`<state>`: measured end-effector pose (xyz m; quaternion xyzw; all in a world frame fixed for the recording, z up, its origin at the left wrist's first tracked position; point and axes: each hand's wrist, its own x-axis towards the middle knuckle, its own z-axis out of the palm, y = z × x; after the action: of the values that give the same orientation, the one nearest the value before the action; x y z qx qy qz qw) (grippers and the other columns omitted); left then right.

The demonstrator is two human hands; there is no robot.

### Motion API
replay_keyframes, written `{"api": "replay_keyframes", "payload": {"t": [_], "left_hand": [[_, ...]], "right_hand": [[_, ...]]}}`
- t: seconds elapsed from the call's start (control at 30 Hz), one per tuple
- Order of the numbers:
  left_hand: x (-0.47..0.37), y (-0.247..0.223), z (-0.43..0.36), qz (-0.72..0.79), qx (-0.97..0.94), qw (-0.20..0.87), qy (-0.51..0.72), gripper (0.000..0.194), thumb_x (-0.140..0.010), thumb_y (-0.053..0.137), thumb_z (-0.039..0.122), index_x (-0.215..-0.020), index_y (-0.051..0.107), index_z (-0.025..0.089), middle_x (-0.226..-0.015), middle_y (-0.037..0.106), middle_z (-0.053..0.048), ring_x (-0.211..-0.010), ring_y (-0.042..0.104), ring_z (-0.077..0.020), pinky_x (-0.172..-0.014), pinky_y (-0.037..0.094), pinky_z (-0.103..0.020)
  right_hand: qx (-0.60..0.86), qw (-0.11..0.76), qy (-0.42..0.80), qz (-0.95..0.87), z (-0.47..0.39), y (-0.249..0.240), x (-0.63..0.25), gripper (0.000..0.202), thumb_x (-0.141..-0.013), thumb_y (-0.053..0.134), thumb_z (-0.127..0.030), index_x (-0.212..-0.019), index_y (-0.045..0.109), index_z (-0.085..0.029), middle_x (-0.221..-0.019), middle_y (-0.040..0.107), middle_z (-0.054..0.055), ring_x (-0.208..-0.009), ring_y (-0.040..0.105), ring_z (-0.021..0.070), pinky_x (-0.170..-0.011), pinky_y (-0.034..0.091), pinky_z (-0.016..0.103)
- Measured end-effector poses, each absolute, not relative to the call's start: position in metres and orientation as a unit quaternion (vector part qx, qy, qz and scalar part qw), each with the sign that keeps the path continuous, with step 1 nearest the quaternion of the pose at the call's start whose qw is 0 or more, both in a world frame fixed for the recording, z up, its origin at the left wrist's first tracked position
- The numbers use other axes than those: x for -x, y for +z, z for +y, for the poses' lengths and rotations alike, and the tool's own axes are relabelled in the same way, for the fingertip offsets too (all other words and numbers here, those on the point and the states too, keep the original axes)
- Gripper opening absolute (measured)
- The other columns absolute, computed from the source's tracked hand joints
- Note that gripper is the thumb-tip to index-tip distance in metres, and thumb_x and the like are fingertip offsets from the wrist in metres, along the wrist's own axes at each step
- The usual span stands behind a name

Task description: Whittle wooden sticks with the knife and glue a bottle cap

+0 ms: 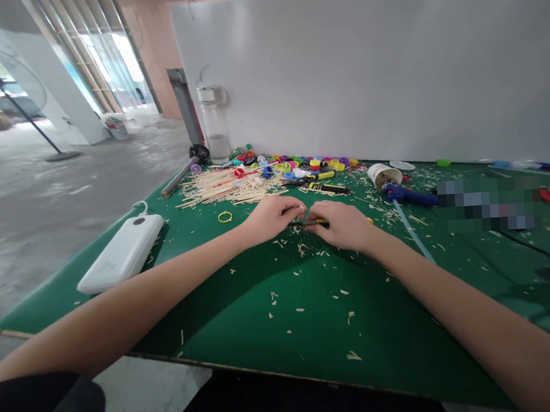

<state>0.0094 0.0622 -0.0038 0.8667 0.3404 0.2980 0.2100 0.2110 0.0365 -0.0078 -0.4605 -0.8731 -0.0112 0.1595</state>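
Note:
Over the middle of the green table [309, 316], my left hand [274, 218] is closed in a pinch; what its fingertips hold is too small to name. Just to the right, my right hand [339, 225] wraps round a knife [321, 222] with a yellow and black handle, its dark blade pointing left beneath the left fingertips. The fingertips of both hands nearly meet. Pale wood shavings [300, 248] lie under and in front of the hands. Behind them is a pile of thin wooden sticks [218, 188], with a yellow ring [225, 217] to the left.
A white power bank [122, 254] lies at the left. Colourful caps [295, 165], a yellow-black tool [328, 188] and a tipped paper cup [385, 175] sit behind. A blue-handled tool [409, 196] and a cable [529, 243] are at the right. A white panel [364, 76] stands behind the table.

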Motion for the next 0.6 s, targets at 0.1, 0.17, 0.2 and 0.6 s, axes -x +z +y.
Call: {"api": "replay_keyframes", "payload": {"t": [0.1, 0.17, 0.2, 0.6], "left_hand": [[-0.0107, -0.0019, 0.0601, 0.334, -0.878, 0.189, 0.286, 0.03, -0.089, 0.041, 0.031, -0.089, 0.069, 0.022, -0.073, 0.066, -0.001, -0.055, 0.045, -0.0106, -0.061, 0.036, -0.027], [-0.0108, -0.001, 0.0595, 0.328, -0.881, 0.19, 0.282, 0.03, -0.089, 0.041, 0.03, -0.092, 0.069, 0.022, -0.074, 0.067, -0.001, -0.055, 0.045, -0.0104, -0.061, 0.037, -0.026], [-0.0107, -0.0006, 0.0593, 0.324, -0.883, 0.195, 0.28, 0.03, -0.089, 0.04, 0.03, -0.092, 0.069, 0.022, -0.076, 0.068, -0.002, -0.055, 0.046, -0.0102, -0.061, 0.037, -0.026], [-0.0051, -0.0083, 0.0657, 0.361, -0.815, 0.297, 0.342, 0.023, -0.08, 0.059, 0.041, -0.075, 0.061, 0.018, -0.068, 0.063, -0.001, -0.059, 0.052, -0.0104, -0.056, 0.039, -0.024]], "right_hand": [[0.456, 0.155, -0.008, -0.877, 0.0371, -0.0092, -0.2113, 0.02, -0.086, 0.049, -0.041, -0.085, 0.057, -0.022, -0.089, 0.063, 0.002, -0.079, 0.056, 0.0165, -0.055, 0.034, 0.026], [0.457, 0.142, -0.011, -0.878, 0.0379, -0.0103, -0.2114, 0.02, -0.086, 0.049, -0.041, -0.087, 0.056, -0.022, -0.089, 0.063, 0.003, -0.079, 0.056, 0.0171, -0.054, 0.034, 0.027], [0.457, 0.132, -0.014, -0.879, 0.0382, -0.0108, -0.2112, 0.02, -0.086, 0.049, -0.041, -0.087, 0.056, -0.022, -0.09, 0.063, 0.003, -0.079, 0.056, 0.0174, -0.054, 0.034, 0.027], [0.454, 0.155, -0.032, -0.877, 0.0292, -0.0079, -0.2131, 0.02, -0.088, 0.047, -0.04, -0.083, 0.056, -0.022, -0.085, 0.062, 0.003, -0.08, 0.055, 0.017, -0.053, 0.032, 0.026]]}}
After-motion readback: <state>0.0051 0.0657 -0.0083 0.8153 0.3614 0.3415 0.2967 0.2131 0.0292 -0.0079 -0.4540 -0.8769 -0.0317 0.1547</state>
